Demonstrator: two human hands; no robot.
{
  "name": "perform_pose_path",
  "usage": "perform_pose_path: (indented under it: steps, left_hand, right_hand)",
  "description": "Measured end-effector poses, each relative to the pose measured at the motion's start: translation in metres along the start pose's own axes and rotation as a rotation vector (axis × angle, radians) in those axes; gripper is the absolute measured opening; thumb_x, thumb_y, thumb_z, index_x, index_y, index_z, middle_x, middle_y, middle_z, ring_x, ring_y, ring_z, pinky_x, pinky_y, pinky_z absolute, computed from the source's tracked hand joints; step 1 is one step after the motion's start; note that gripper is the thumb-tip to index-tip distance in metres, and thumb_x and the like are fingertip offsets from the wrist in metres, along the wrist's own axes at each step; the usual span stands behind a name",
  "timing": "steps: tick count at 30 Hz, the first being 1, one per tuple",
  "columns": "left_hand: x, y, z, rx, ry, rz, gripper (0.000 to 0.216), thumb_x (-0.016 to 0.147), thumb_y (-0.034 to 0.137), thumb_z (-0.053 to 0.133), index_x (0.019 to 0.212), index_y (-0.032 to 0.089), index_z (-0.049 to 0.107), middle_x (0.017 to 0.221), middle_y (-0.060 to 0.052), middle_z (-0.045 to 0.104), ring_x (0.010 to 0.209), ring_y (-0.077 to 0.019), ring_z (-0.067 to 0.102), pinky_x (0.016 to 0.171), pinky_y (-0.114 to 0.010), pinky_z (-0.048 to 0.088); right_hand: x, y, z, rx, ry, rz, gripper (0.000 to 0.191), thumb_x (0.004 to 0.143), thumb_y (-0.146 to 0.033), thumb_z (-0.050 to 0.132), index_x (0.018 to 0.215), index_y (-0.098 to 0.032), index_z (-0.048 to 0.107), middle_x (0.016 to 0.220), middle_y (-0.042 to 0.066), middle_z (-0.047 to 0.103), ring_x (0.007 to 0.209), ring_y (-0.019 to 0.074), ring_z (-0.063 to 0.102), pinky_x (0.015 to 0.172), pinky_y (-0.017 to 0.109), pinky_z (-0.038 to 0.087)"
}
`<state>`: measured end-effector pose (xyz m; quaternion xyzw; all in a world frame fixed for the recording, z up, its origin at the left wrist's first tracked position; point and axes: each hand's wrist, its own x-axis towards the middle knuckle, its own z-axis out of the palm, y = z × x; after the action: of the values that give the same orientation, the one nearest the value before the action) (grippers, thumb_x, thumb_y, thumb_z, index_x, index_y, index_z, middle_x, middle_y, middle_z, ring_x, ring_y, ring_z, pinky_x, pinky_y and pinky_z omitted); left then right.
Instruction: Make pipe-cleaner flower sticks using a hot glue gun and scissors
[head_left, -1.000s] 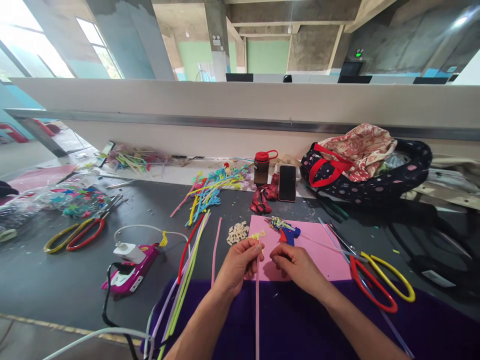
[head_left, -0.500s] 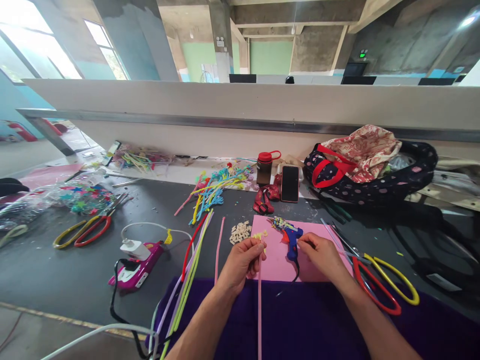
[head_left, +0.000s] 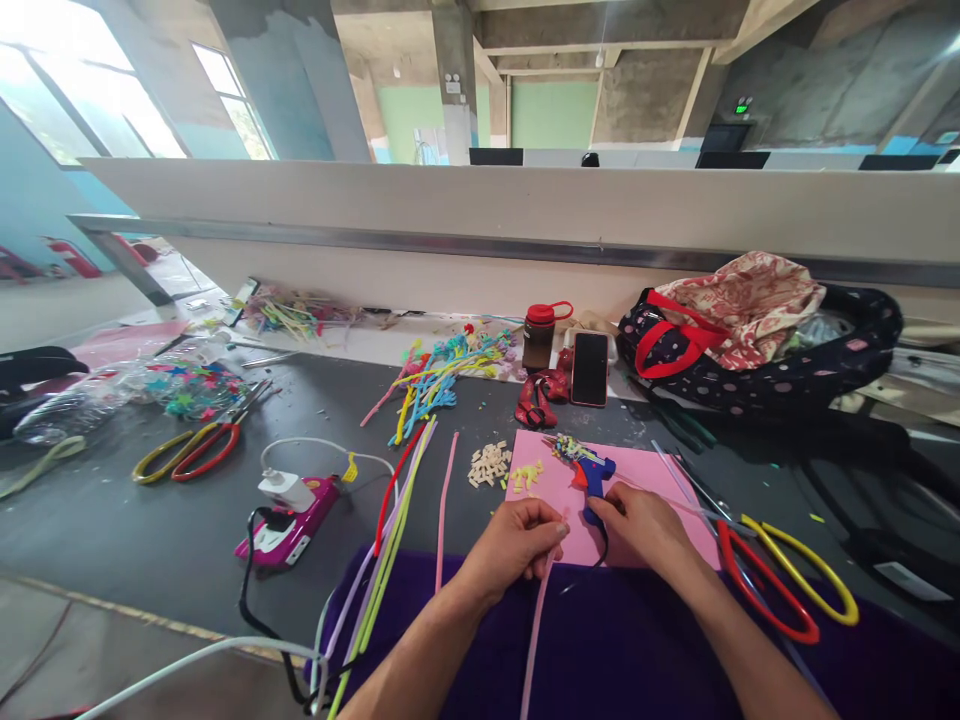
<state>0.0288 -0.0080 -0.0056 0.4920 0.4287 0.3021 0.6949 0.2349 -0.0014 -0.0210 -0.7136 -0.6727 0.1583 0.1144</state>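
Note:
My left hand (head_left: 517, 545) is closed, thumb and fingers pinching the upper end of a pink pipe cleaner (head_left: 537, 630) that hangs down over the dark purple cloth. My right hand (head_left: 637, 518) has its thumb and fingers closed around the handle of a blue hot glue gun (head_left: 595, 475). The gun lies on a pink sheet (head_left: 637, 545), its nozzle end covered in a patterned wrap and pointing up-left. Small yellow pieces (head_left: 527, 476) lie on the sheet's left edge, beside a pile of cream-coloured pieces (head_left: 489, 464).
Large scissors (head_left: 795, 580) lie to the right and another pair (head_left: 191, 450) to the left. Loose pipe cleaners (head_left: 390, 550) and a magenta power strip (head_left: 300, 530) are on the left. Behind stand a bottle (head_left: 538, 340), a phone (head_left: 590, 368) and a bag (head_left: 750, 360).
My left hand has shifted right and down with the pink pipe cleaner, away from the yellow pieces. My right hand has closed in on the glue gun's handle. The view has shifted slightly.

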Motion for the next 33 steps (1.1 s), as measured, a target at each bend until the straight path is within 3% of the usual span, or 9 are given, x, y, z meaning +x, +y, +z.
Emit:
perform_pose_path:
  steps: [11,20,23,27,30,33]
  left_hand:
    - [-0.013,0.012,-0.012,-0.013,0.100,-0.012,0.028,0.071,0.040,0.065,0.072,0.014,0.056,0.048,0.004,0.056,0.031,-0.0028,0.039,0.032,-0.014,0.027]
    - [-0.010,0.012,-0.012,-0.059,0.122,0.026,0.022,0.070,0.029,0.065,0.083,0.013,0.058,0.058,0.002,0.058,0.039,-0.0033,0.046,0.035,-0.012,0.029]
    - [-0.010,0.010,-0.013,-0.059,0.100,0.019,0.020,0.071,0.029,0.064,0.081,0.013,0.058,0.058,0.002,0.058,0.038,-0.0030,0.044,0.035,-0.013,0.029]
    - [-0.013,0.009,-0.012,-0.043,0.060,-0.012,0.019,0.071,0.029,0.063,0.078,0.013,0.058,0.054,0.003,0.055,0.034,-0.0022,0.038,0.034,-0.014,0.027]
    - [-0.014,0.008,-0.010,0.008,0.046,-0.016,0.019,0.071,0.030,0.063,0.078,0.014,0.058,0.051,0.005,0.052,0.034,-0.0027,0.035,0.034,-0.015,0.026]
    - [-0.014,0.007,-0.007,0.085,0.037,0.001,0.017,0.070,0.029,0.063,0.076,0.014,0.058,0.050,0.006,0.050,0.035,-0.0033,0.033,0.035,-0.016,0.025]
  right_hand:
    - [0.001,-0.004,-0.001,-0.033,-0.012,0.046,0.047,0.083,-0.059,0.037,0.070,-0.021,0.062,0.069,0.007,0.069,0.068,0.0227,0.064,0.052,0.026,0.030]
    - [0.001,-0.013,-0.005,-0.046,0.045,0.074,0.044,0.077,-0.060,0.046,0.068,-0.020,0.062,0.065,0.007,0.067,0.065,0.0254,0.063,0.052,0.028,0.033]
    - [-0.006,-0.019,-0.012,0.168,0.135,-0.054,0.030,0.083,-0.046,0.047,0.077,-0.020,0.063,0.071,0.004,0.066,0.068,0.0210,0.062,0.058,0.028,0.039]
    - [-0.017,-0.036,-0.019,0.620,0.182,-0.397,0.017,0.085,-0.026,0.049,0.092,-0.020,0.064,0.081,0.002,0.064,0.074,0.0154,0.060,0.066,0.025,0.044]
    - [-0.022,-0.046,-0.020,0.691,0.136,-0.520,0.016,0.083,-0.019,0.054,0.093,-0.020,0.066,0.085,0.003,0.064,0.080,0.0151,0.060,0.072,0.025,0.044]
    - [-0.024,-0.048,-0.019,0.704,0.069,-0.548,0.014,0.082,-0.014,0.055,0.089,-0.019,0.067,0.082,0.002,0.064,0.078,0.0141,0.060,0.071,0.024,0.044]
